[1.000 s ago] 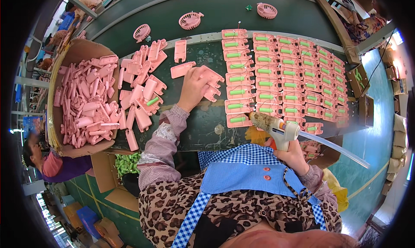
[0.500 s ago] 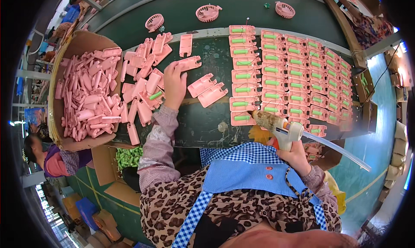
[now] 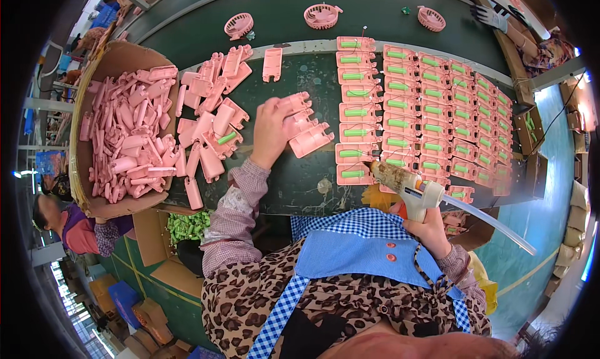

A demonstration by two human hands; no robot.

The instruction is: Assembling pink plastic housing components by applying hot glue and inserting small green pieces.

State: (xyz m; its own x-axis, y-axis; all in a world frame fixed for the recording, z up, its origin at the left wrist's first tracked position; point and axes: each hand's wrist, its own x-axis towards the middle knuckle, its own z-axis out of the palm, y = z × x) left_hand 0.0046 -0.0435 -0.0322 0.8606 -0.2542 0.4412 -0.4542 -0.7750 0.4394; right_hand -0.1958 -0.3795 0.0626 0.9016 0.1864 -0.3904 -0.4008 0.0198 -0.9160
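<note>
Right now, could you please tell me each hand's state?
Left hand: touching a pink shell; grip cannot be told.
Right hand: closed around the glue gun.

The person's left arm (image 3: pixel 232 218) stretches forward, the left grip (image 3: pixel 272 129) curved; the right grip (image 3: pixel 430 229) curls closed, lower.

Fingers of the left grip (image 3: pixel 270 134) hide the left ends of pale-pink, rounded plastic shells (image 3: pixel 299 102), while the right grip (image 3: pixel 431 229) covers part of the handle of a white, brown-stained glue gun (image 3: pixel 420 195) whose small printed marks cannot be read. Deeper pink pieces lie buried in a brown cardboard box (image 3: pixel 137 60), and a checked sleeve (image 3: pixel 226 216) partly blocks a heap of small green cylinders (image 3: pixel 185 226). At upper right, a co-worker in a floral garment (image 3: pixel 553 51) is cut off by the dark fisheye rim, features indistinct.
</note>
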